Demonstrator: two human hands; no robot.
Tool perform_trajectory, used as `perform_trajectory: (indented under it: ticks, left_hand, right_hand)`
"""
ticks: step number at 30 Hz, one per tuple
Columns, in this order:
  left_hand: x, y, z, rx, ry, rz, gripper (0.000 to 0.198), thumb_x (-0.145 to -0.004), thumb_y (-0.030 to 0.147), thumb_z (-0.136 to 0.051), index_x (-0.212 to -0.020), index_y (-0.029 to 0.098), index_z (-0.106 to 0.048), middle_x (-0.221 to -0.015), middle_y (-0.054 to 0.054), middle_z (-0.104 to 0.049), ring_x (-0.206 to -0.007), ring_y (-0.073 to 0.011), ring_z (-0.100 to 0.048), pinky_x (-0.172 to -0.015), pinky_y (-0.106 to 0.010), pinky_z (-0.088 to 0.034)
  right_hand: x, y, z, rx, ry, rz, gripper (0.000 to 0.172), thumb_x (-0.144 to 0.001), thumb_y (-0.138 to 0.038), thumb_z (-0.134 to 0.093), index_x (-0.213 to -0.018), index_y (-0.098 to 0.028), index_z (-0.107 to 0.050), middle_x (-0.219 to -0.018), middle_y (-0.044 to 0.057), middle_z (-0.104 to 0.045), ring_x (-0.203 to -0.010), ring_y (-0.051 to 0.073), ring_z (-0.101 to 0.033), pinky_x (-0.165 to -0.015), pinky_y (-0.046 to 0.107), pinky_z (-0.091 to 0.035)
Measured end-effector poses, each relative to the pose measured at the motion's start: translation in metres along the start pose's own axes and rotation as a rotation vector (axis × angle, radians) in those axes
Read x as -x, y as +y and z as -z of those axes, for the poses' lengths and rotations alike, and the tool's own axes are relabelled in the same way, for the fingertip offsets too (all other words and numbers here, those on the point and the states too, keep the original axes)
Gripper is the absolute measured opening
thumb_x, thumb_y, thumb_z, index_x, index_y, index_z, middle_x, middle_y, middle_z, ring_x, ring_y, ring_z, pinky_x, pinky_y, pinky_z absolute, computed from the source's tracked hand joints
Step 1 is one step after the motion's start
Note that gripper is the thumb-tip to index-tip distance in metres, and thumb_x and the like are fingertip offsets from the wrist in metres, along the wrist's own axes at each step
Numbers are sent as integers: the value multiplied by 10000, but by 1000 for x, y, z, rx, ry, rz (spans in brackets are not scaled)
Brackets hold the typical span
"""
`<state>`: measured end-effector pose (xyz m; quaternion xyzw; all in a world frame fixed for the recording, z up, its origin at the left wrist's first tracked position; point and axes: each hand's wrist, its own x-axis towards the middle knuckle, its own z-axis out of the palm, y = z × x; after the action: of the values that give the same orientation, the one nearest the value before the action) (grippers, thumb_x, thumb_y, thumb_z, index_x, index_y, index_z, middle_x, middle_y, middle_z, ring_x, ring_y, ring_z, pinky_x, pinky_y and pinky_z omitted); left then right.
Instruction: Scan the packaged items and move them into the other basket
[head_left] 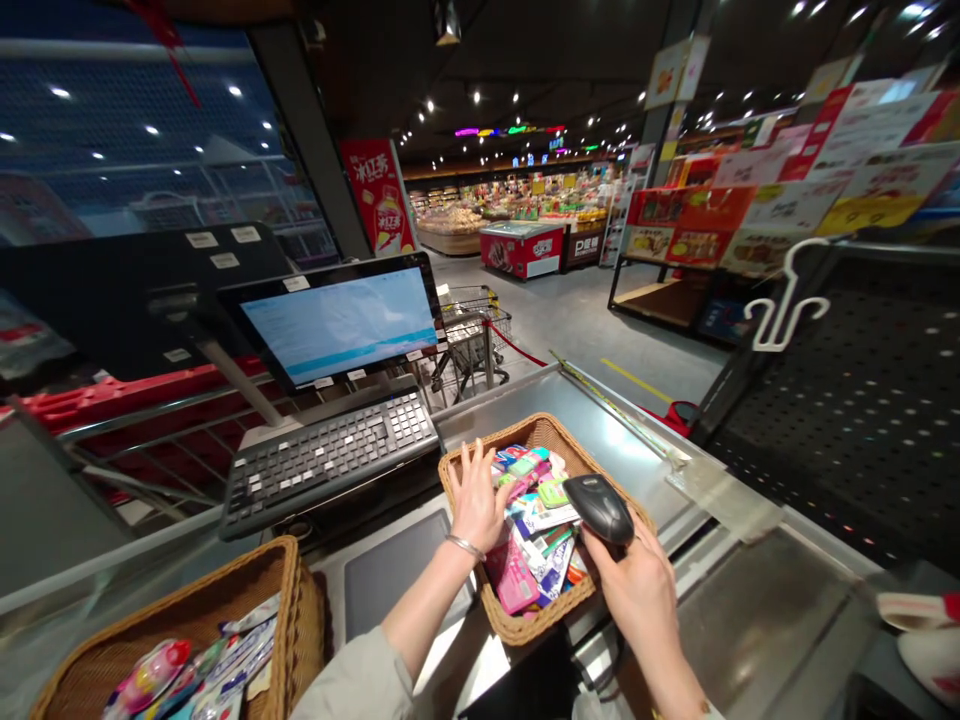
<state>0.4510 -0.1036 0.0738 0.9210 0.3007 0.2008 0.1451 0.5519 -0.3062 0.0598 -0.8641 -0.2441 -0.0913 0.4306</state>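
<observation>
**A barcode scanner (pixel 600 508) held above a wicker basket (pixel 551 432) on the steel counter (pixel 600 420)**

The right hand (pixel 637 592) is closed around the black barcode scanner, and the left hand (pixel 476 497) stands open with fingers spread, at the basket's near side; I cannot see that it holds anything. The basket is full with small colourful packets (pixel 536 530). Just left of it lies a keyboard (pixel 330 460) under a lit monitor (pixel 337 325). A second wicker basket (pixel 292 600), with more packets (pixel 202 670) inside, stands at the lower left.
</observation>
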Motion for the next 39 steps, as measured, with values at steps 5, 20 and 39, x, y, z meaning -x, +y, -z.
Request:
perform_trajectory:
  ticks: [5,20,39]
  left_hand:
    - [11,-8,19,-77,-23,35,689,-937,555,-417,-1489,157,-316,-1604,-163,-212,-1493,-363,-33,-1161,-669,-55]
    - [71,-53,93,-132,0,202,744,-907,617,-429,-1504,191,-301,-1613,-149,-179,-1494,-366,-22,-1147,-690,-78]
    - [186,-122,139,-194,52,484,851,-882,658,-439,-1539,170,-205,-1609,-175,-166,-1489,-386,-14,-1138,-700,-97]
  right_hand:
    - [3,-8,-11,12,-58,22,608,-828,-603,-497,-1130,-112,-690,-1269,199,-625,-1236,324,-536,-1062,499,-395]
    - [28,-84,-53,-156,-233,156,572,-796,-589,-526,-1093,-126,-683,-1267,192,-617,-1245,330,-521,-1066,488,-391]
    - [89,-150,-110,-196,-446,445,507,-813,-524,-500,-1026,-107,-694,-1225,216,-634,-1240,341,-525,-1053,503,-400]
